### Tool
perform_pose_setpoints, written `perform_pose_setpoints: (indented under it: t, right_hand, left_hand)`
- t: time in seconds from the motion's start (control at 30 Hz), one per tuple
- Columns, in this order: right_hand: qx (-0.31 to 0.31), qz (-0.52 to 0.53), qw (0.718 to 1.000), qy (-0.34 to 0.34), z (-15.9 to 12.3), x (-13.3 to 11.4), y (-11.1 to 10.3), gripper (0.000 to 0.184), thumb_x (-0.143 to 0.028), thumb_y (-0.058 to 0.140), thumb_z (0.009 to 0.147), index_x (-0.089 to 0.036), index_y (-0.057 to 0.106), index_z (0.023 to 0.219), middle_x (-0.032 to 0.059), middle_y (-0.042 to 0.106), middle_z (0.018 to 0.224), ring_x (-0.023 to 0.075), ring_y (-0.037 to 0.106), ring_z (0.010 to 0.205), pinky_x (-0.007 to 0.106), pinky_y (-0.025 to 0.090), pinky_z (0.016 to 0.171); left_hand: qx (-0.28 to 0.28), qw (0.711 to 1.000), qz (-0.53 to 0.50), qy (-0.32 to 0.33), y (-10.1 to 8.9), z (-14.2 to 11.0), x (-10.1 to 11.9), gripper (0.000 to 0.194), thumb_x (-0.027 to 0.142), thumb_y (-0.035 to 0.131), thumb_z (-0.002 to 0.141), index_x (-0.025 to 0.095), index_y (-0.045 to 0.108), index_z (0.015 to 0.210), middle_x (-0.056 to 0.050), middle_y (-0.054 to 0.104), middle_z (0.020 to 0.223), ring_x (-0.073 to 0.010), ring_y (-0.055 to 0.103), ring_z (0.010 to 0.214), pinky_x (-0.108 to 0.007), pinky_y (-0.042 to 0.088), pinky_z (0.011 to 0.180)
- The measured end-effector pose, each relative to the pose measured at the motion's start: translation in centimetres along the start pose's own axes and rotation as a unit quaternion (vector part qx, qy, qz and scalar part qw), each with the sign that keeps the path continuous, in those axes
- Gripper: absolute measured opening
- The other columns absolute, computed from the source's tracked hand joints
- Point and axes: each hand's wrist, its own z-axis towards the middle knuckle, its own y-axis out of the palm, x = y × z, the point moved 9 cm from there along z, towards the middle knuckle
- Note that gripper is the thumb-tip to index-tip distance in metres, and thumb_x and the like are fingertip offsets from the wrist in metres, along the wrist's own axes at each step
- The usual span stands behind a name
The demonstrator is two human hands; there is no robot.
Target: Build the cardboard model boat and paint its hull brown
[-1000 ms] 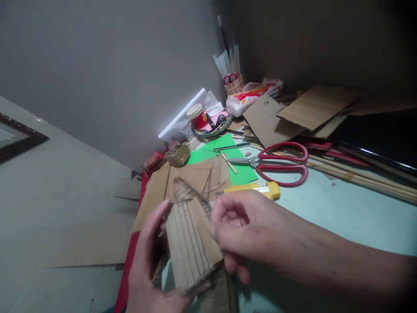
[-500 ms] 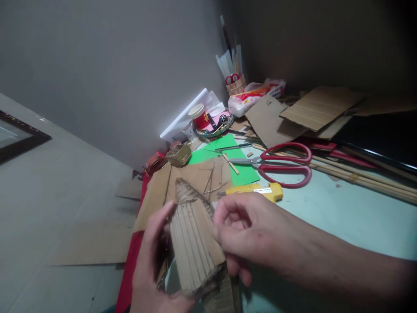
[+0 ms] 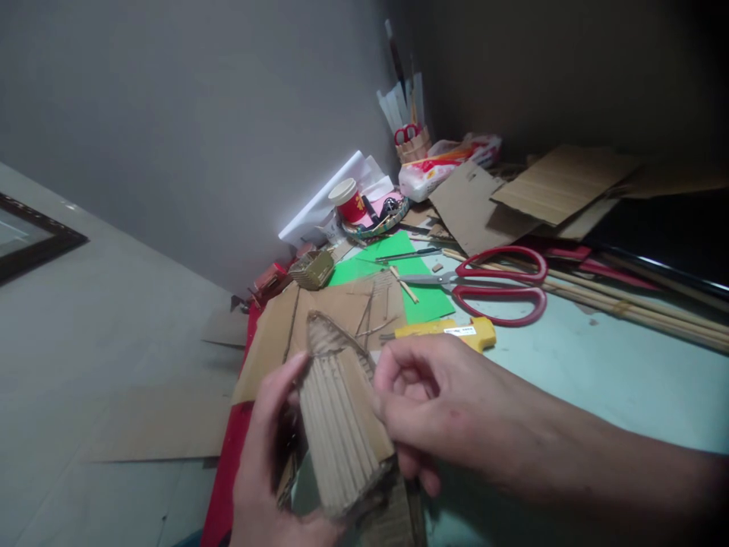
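Observation:
A small cardboard model house (image 3: 340,433), its upper face ribbed with bare corrugation and a smooth strip along its right side, is tilted in front of me. My left hand (image 3: 273,471) wraps its left side and lower end, thumb and fingers gripping the edges. On the right edge, my right hand (image 3: 415,403) has thumb and forefinger pinched against the cardboard strip, its other fingers curled. What lies beneath the model is partly hidden. Just beyond my right hand lies a yellow hot glue gun (image 3: 484,333).
Red-handled scissors (image 3: 501,285) lie open on green paper (image 3: 433,301). Bamboo sticks (image 3: 615,304) stretch to the right. Cardboard sheets (image 3: 569,182) are piled at the back right. A red paper cup (image 3: 347,203) stands in a round tray (image 3: 392,224). Flat cardboard (image 3: 267,334) lies behind the model.
The cardboard model has tilted and shifted very slightly to the right with my left hand. My right hand keeps its pinch at the same edge.

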Motion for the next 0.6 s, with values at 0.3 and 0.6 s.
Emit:
perform_pose_setpoints:
  t: [0.3, 0.6]
  right_hand:
    - [0.002, -0.027, 1.000, -0.003, -0.09, -0.17, -0.13, 0.009, -0.012, 0.051, 0.068, -0.020, 0.049, 0.069, -0.0061, 0.061, 0.050, 0.0102, 0.057, 0.046, 0.018, 0.042, 0.045]
    - [-0.023, -0.030, 0.999, -0.025, 0.19, -0.39, -0.14, 0.006, -0.014, 0.051, 0.070, -0.020, 0.050, 0.073, -0.0057, 0.062, 0.054, 0.0103, 0.059, 0.049, 0.018, 0.045, 0.048]
  left_hand:
    - [-0.005, 1.000, 0.006, -0.013, 0.01, 0.11, -0.37, 0.094, 0.042, 0.094, 0.049, 0.041, 0.054, 0.134, 0.000, 0.060, 0.131, -0.0295, 0.060, 0.118, -0.035, 0.058, 0.091]
    - [-0.057, 0.998, 0.022, 0.016, 0.34, 0.23, -0.97, 0.097, 0.044, 0.092, 0.054, 0.039, 0.049, 0.140, -0.003, 0.060, 0.132, -0.0318, 0.060, 0.118, -0.039, 0.058, 0.091]
